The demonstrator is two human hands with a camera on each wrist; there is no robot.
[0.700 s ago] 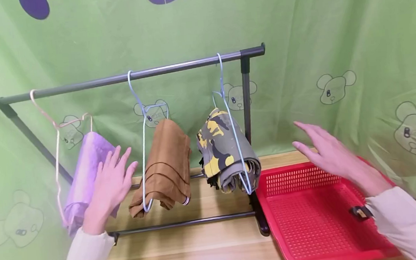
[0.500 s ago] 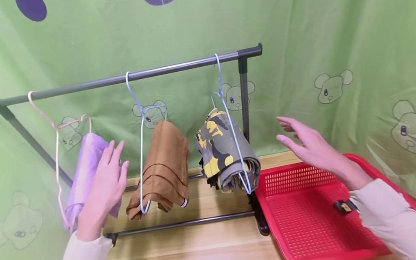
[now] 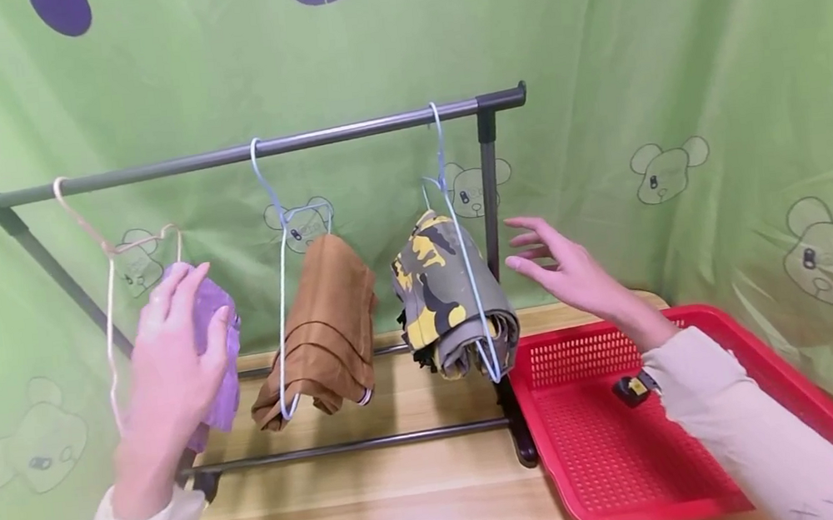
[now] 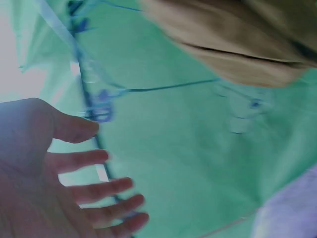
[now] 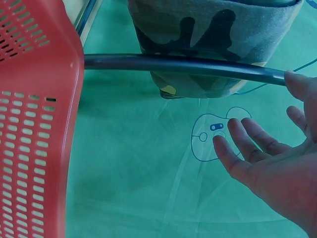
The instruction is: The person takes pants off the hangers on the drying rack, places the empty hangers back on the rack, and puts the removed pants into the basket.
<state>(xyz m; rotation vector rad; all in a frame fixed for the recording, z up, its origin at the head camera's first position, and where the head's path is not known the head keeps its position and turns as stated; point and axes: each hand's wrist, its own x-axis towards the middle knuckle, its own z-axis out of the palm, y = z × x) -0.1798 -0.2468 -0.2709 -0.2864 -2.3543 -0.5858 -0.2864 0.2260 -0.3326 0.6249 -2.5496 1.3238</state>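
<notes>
A folded purple garment (image 3: 220, 354) hangs on a pink hanger (image 3: 112, 323) at the left end of the rack. My left hand (image 3: 170, 359) is in front of it, hiding part of it, with fingers extended and nothing in them. In the middle, a folded brown garment (image 3: 328, 319) hangs on a blue hanger (image 3: 282, 290). To the right of that is a rolled camouflage garment (image 3: 434, 283) on another blue hanger (image 3: 468, 263). My right hand (image 3: 572, 274) hovers beside the rack's right post, fingers loosely bent and holding nothing.
The dark metal rack (image 3: 366, 127) stands on a wooden surface (image 3: 380, 506). A red perforated basket (image 3: 637, 517) sits at the right, below my right forearm. Green curtain cloth (image 3: 554, 46) with bear drawings surrounds the rack at the back and sides.
My right hand has moved left, from above the basket to near the rack's right post. My left hand has shifted left and slightly up, across the purple garment. The hanging garments have barely moved.
</notes>
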